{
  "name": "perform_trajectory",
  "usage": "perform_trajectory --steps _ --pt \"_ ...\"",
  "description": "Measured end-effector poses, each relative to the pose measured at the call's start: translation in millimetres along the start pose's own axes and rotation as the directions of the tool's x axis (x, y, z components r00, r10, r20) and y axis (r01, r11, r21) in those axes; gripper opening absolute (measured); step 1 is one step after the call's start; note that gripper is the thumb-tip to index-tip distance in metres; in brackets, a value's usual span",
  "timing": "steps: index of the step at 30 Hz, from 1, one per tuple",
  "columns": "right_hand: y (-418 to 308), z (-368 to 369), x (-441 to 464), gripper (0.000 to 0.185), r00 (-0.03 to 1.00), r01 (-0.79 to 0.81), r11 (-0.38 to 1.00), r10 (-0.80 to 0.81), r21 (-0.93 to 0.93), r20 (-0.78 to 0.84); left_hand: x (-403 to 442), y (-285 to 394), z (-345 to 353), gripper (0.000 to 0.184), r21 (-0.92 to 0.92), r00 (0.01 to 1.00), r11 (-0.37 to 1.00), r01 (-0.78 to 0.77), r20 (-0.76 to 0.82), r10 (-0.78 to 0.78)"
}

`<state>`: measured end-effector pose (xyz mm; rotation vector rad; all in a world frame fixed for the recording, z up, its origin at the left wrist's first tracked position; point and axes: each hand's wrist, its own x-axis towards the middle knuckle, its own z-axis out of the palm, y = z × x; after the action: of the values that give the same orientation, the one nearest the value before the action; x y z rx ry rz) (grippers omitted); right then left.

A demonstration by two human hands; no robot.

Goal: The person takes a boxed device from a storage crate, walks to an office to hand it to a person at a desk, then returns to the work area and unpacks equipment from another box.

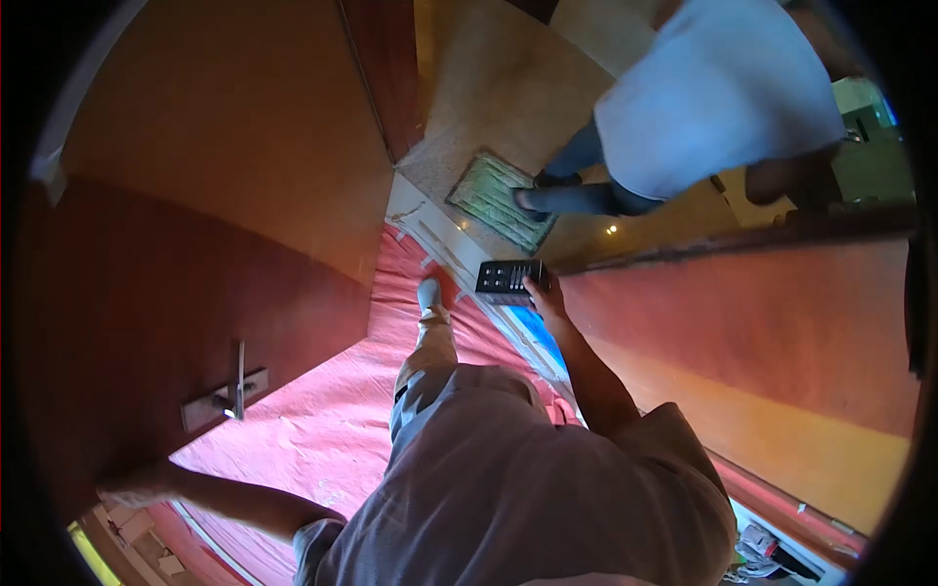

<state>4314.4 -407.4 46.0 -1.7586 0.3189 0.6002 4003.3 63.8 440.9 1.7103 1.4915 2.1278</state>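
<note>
My right hand (pixel 549 298) is closed around the near right end of a black box (pixel 503 278) with rows of small light icons and print on its face. The box is held out over the threshold, between the door and the panel on the right. At the lower left, my left hand (pixel 142 483) is closed on the edge of a brown and orange door (pixel 283 283), its fingers dim and partly hidden. A metal lever handle (pixel 237 386) sits on this door, up and right of that hand.
Pink sheeting (pixel 322 420) covers the floor under me, with wrinkles near my foot. Beyond the threshold (pixel 440 234) lies a green mat (pixel 498 200). Another person in a white top (pixel 718 103), blurred, has a foot on it. An orange-red panel (pixel 762 332) stands at right.
</note>
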Motion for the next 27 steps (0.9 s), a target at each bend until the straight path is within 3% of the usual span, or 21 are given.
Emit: perform_trajectory --steps 2,3,4,6,7,9,10,12,15,16,18,20,22,24,26,27 --pt "4.5 14.2 58.5 0.051 0.989 -0.113 0.988 0.122 0.102 -0.087 -4.0 -4.8 13.4 0.064 0.000 0.993 0.999 -0.045 -0.105 0.045" --pt "25.8 8.9 106.1 0.053 0.986 -0.166 0.971 0.162 0.173 0.041 5.3 -16.7 2.3 0.065 0.156 0.976 0.974 -0.163 -0.119 0.183" --pt "-21.7 16.1 104.6 0.053 0.970 -0.241 0.955 0.241 0.175 0.023 14.5 -24.7 -2.6 0.066 0.302 0.941 0.912 -0.276 -0.106 0.320" --pt "-65.0 15.2 132.9 0.054 0.986 -0.148 0.987 0.152 0.054 -0.067 2.3 -5.9 25.3 0.064 0.197 0.820 0.808 -0.555 -0.036 0.571" --pt "-69.9 9.6 151.7 0.056 0.984 -0.157 0.985 0.163 0.078 -0.078 -5.1 11.1 37.0 0.064 0.133 0.731 0.726 -0.675 -0.011 0.682" --pt "-85.2 -4.1 189.7 0.060 0.981 -0.148 0.980 0.162 0.136 -0.104 -21.9 45.8 65.8 0.062 -0.009 0.516 0.516 -0.857 -0.016 0.857" --pt "-94.5 -7.0 207.6 0.057 0.980 -0.146 0.980 0.162 0.134 -0.119 -36.3 61.8 83.5 0.057 -0.073 0.456 0.457 -0.886 0.033 0.889" --pt "-112.4 -13.9 239.8 0.051 0.974 -0.145 0.979 0.167 0.145 -0.156 -89.8 74.9 130.3 0.046 -0.243 0.441 0.489 -0.838 0.227 0.868" --pt "-129.0 -39.3 269.3 0.045 0.986 -0.134 0.956 0.155 0.259 -0.060 -193.8 63.2 217.6 0.033 -0.339 0.411 0.742 -0.579 0.664 0.624" --pt "-129.8 -50.7 295.1 0.044 0.974 -0.205 0.937 0.224 0.282 -0.036 -226.8 50.6 239.7 0.030 -0.264 0.395 0.846 -0.463 0.793 0.463" --pt "-100.9 -74.1 349.2 0.042 0.928 -0.359 0.872 0.373 0.333 0.022 -280.2 16.9 267.8 0.033 0.096 0.338 0.969 -0.227 0.941 -0.014" --pt "-118.3 -87.1 358.8 0.042 0.914 -0.362 0.811 0.406 0.459 0.005 -310.9 -54.3 281.5 0.035 0.099 0.332 0.944 -0.315 0.943 0.011" --pt "-114.3 -103.5 368.2 0.042 0.897 -0.357 0.736 0.442 0.575 -0.009 -320.6 -74.0 287.1 0.034 0.144 0.170 0.731 -0.666 0.985 -0.039" --pt "-122.0 -123.7 366.9 0.042 0.831 -0.383 0.658 0.552 0.648 -0.068 -319.2 -104.8 293.6 0.032 -0.032 -0.016 0.553 -0.832 0.999 0.033" --pt "-126.6 -144.4 369.2 0.043 0.806 -0.349 0.602 0.584 0.719 -0.097 -326.4 -109.4 296.2 0.026 -0.005 -0.054 0.547 -0.837 0.996 -0.073" --pt "-121.5 -151.2 364.8 0.043 0.815 -0.320 0.579 0.572 0.750 -0.094 -335.1 -108.0 297.5 0.024 -0.059 -0.108 0.571 -0.819 0.993 -0.051"
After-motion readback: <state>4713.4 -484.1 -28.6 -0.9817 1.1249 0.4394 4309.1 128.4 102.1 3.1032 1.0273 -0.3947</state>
